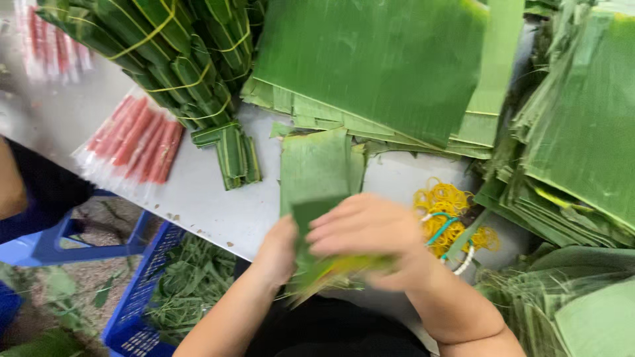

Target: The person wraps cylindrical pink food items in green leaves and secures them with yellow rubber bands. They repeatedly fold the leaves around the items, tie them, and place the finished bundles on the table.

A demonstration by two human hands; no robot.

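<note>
At lower centre of the frame, your two hands meet over the near edge of the pale grey counter [205,198].

Item held: one folded leaf parcel [324,268], dark green on its upper flap, yellow-green along the lower edge, ragged fibres trailing at lower left. It is blurred, so its exact fold cannot be told. It sits just off the counter edge, above your dark clothing.

Your left hand [278,251]: curled against the parcel's left side, thumb up beside the dark flap, gripping it.

Your right hand [364,228]: laid flat over the parcel's top, fingers pointing left and close together, pressing it down.

Directly above your hands: a small stack of cut leaf rectangles [314,165], light green, ribbed lengthwise, lying flat on the counter.

Right of your right hand: a heap of yellow rubber bands [450,201], with a green band and a white one among them.

Upper centre: a large stack of leaf sheets [377,66], deep green, edges layered.

Right edge: further leaf stacks [582,132], tilted and overlapping.

Upper left: finished wrapped bundles [178,59], long and green, tied with yellow bands; one shorter bundle [235,155] lies apart below them.

Left of centre: clear packets of red sticks [135,142] on the counter.

Lower left, below the counter: a blue crate [135,311] holding leaf trimmings, and a blue stool [59,241] beside a second person's dark sleeve [40,188].
</note>
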